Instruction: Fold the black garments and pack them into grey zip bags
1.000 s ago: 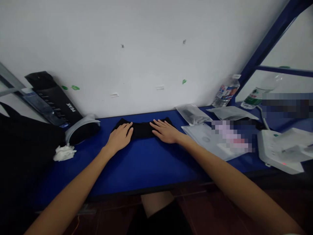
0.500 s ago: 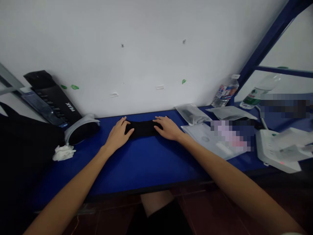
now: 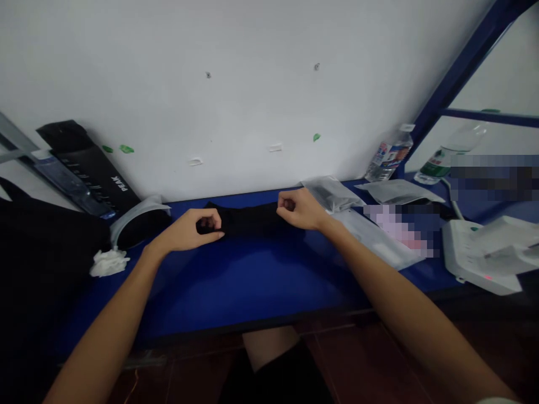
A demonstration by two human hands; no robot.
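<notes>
A folded black cloth [image 3: 252, 220] lies on the blue table [image 3: 236, 286], close to its back edge by the wall. My left hand [image 3: 187, 229] is curled at the cloth's left end, with the fingers and thumb pinching a fold of the fabric. At the right end my right hand [image 3: 300, 209] is closed in the same way on the cloth. The fabric between my hands is uncovered and lies flat and dark.
Left of the cloth stand a black PEAK-marked package [image 3: 88, 174], a round black object with a pale rim [image 3: 138, 224] and crumpled white tissue [image 3: 108, 264]. On the right lie plastic bags [image 3: 330, 193], a plastic bottle [image 3: 389, 154] and a white power strip [image 3: 480, 258].
My hands have gone from lying flat with spread fingers to pinching the cloth's two ends. They have moved slightly apart, and the cloth now shows more between them.
</notes>
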